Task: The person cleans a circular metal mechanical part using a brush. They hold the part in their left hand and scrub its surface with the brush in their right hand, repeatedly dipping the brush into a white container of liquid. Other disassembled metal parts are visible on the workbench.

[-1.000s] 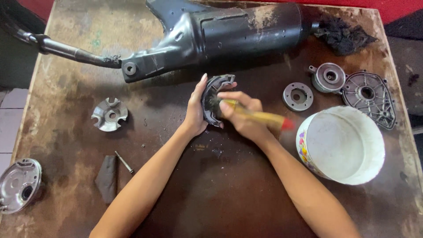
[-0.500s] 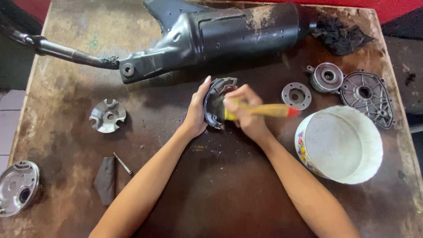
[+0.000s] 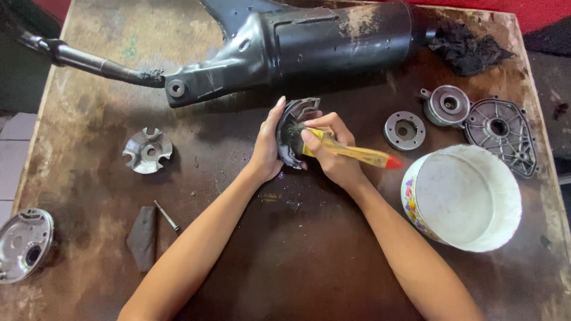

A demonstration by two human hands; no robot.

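Nearest the camera, both forearms come up across the stained brown surface and meet around the middle. Left hand is wrapped around the back of a dirty round metal part, holding it tipped up on edge just off the surface, fingers along its outer side. Right hand is closed on a yellow-handled brush with a red tip, and the bristles are pressed into the inner face of the part, which looks caked in black grime.

Just right of that hand sits a white plastic tub with a coloured pattern on its side. Down on the left there's a grey rag with a small metal pin beside it, and a shiny round cover hanging near the left edge. A bit further up on the left is a silver slotted piece.

Past the hands on the right: a flat ring plate, a small round housing and a ribbed grey cover, all close together. Along the far edge lies a big black exhaust muffler with its pipe running off left, and a clump of black gunk by its right end.
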